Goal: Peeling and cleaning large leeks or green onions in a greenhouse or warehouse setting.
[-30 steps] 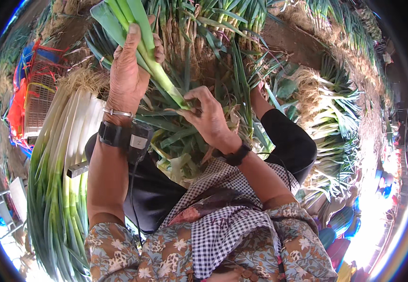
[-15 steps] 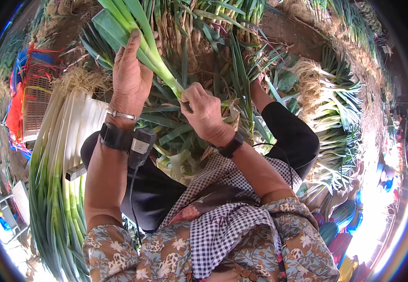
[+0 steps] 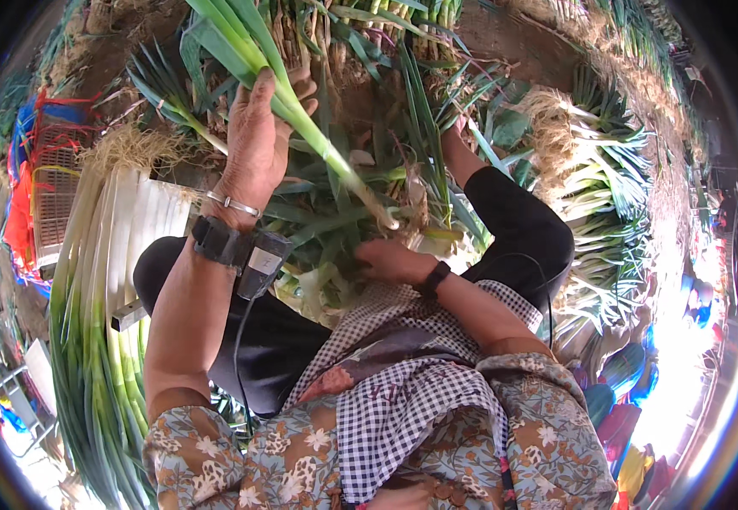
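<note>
My left hand (image 3: 255,140) is closed round a large leek (image 3: 325,151). Its broad green leaves reach up and out of the top of the view, while the pale stem slants down to the right and blurs at the root end. Just below that end, apart from the stem, is my right hand (image 3: 393,262), fingers curled in shadow. Whatever they may hold is hard to make out against the green leaves (image 3: 301,217) under it. Stripped leaves and pale peelings lie between my legs.
Cleaned leeks (image 3: 101,280) lie in a thick stack at my left, roots away from me. More rooty leeks (image 3: 594,204) are piled at the right, and others (image 3: 386,21) ahead. A crate (image 3: 56,183) with red and blue wrapping stands far left. A cable hangs from my left wrist device (image 3: 263,262).
My right hand has let go of the leek's stem and moved down toward my lap. My left hand, still gripping the leek, has shifted slightly right and nearer.
</note>
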Demonstrator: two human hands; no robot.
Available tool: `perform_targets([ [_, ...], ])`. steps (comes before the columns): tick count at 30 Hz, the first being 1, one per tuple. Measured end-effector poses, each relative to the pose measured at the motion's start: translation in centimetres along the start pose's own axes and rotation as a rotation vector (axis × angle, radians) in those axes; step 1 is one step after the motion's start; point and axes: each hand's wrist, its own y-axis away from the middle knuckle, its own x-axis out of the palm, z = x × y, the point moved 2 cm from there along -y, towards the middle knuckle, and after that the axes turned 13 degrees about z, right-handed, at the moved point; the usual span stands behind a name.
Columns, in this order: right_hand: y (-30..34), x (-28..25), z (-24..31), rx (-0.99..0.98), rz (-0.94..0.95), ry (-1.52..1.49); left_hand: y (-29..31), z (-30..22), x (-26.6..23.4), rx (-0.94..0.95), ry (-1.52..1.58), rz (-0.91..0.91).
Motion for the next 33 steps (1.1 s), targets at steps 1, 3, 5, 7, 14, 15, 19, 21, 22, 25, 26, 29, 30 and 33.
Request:
perform_targets([
  [1,0.4,-1.6,1.8,0.002,0.001,-0.007,0.4,0.5,0.3,-0.007,0.0,-0.001],
  [3,1.4,-7.0,5.7,-0.22,-0.636,-0.072,0.9,1.3,1.2,-0.086,-0.092,-0.05],
  [5,1.9,-11.0,8.0,-0.038,-0.859,-0.163,1.1,1.9,1.5,-0.099,-0.086,-0.043],
  [7,1.3,-14.0,9.4,-0.023,-0.924,-0.041,1.3,2.0,1.5,-0.1,-0.124,-0.007],
  [14,0.6,-15.5,6.1,-0.047,-1.059,0.024,1.7,1.4,2.8,-0.117,-0.281,0.066],
  [15,1.0,-14.9,5.3,-0.048,-1.056,0.025,1.9,1.4,2.6,-0.115,-0.28,0.062],
  [19,3.0,-10.1,-1.9,0.328,-0.739,0.206,1.6,1.7,2.6,-0.105,-0.237,0.12],
  [21,3.2,-9.2,-2.4,0.392,-0.636,0.266,1.8,1.5,2.4,-0.118,-0.244,0.122],
  [22,3.4,-10.1,-0.8,0.214,-0.709,-0.011,2.0,1.3,2.1,-0.112,-0.261,0.118],
  [25,3.1,-11.4,3.0,-0.013,-0.75,-0.465,2.0,1.4,2.4,-0.108,-0.281,0.132],
  [26,2.6,-11.3,3.6,-0.031,-0.79,-0.503,2.0,1.4,2.6,-0.108,-0.294,0.131],
  [29,2.2,-11.1,4.0,-0.031,-0.818,-0.596,2.2,1.4,2.8,-0.104,-0.323,0.122],
  [30,2.1,-10.9,3.7,-0.036,-0.82,-0.592,2.2,1.5,2.7,-0.106,-0.322,0.121],
  [33,1.3,-9.9,2.4,-0.054,-0.833,-0.587,2.3,1.8,2.3,-0.153,-0.358,0.155],
])
